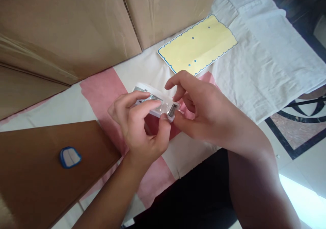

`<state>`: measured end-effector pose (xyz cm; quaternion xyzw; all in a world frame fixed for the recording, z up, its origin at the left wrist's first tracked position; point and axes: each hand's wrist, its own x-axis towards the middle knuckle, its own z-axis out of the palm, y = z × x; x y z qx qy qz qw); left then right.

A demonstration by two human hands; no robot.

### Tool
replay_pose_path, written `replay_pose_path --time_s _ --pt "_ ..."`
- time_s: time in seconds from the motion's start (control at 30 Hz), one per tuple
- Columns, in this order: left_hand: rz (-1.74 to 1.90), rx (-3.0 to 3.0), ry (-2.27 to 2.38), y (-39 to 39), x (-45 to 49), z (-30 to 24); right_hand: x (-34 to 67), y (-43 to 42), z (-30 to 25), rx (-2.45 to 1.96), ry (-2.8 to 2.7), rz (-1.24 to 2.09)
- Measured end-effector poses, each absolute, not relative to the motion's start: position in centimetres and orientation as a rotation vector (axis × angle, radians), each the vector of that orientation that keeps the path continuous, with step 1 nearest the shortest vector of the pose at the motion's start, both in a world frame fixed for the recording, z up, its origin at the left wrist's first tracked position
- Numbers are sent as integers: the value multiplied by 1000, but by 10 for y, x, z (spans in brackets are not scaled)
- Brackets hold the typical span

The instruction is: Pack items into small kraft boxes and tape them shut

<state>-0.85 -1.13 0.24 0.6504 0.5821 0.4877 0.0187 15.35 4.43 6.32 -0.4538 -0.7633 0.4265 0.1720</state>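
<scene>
My left hand (142,120) grips a small white oblong plastic case (165,107), its thumb on the near edge and its fingers over the top. The case has a see-through window and a dark, shiny insert at its right end; its exact kind cannot be told. My right hand (193,103) closes about that right end, thumb at the lower corner and a bent finger by the upper edge. Its index finger is curved and lifted off the case. My left fingers partly cover the case's middle.
Large brown cardboard boxes (71,28) stand behind the hands. A yellow card with a blue scalloped border (201,45) lies on the pink and white cloth (163,174). At the left, a small blue-and-white object (70,157) rests on a brown cardboard surface (33,174). Tiled floor (295,130) shows at right.
</scene>
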Motion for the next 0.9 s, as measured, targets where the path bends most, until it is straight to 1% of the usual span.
replay_pose_path --time_s 0.53,0.73,0.9 --pt "1535 2063 1788 -10 -10 2 159 47 63 -1252 -2095 1383" --pt "1538 2038 1777 -11 -9 2 156 46 63 -1250 -2146 1257" --pt "1511 2029 1778 -11 -9 3 159 47 55 -1111 -2180 1198"
